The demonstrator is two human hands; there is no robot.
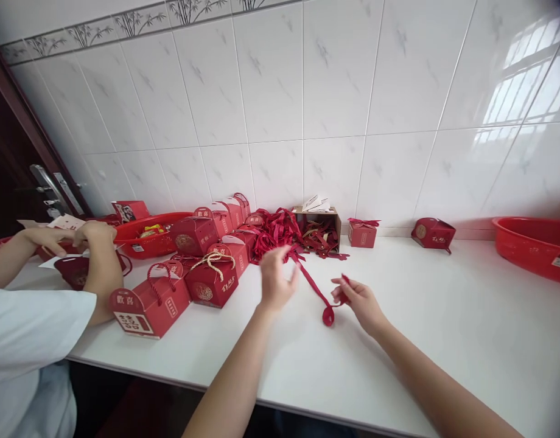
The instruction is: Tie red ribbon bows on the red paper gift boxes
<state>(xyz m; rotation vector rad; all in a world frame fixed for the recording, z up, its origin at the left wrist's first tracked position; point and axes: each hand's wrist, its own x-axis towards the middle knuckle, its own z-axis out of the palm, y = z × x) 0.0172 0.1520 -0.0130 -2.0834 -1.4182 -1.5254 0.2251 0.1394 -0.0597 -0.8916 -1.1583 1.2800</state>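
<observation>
A red ribbon point(313, 282) runs from the tangled ribbon pile point(280, 230) across the white table, with a small loop lying on the tabletop. Its near end is pinched in my right hand point(358, 301), fingers closed. My left hand point(276, 281) is raised just in front of the pile, beside the ribbon, with thumb and fingers apart; it is slightly blurred. Behind the ribbon, an open cardboard box point(338, 234) on its side holds dark red strips.
Red gift boxes point(159, 301) stand in rows at the left, beside a red basin point(147, 246). Another person's hands point(95, 234) work at far left. A ribboned box point(363, 235), a dark red box point(433, 233) and another basin point(535, 249) line the wall at right.
</observation>
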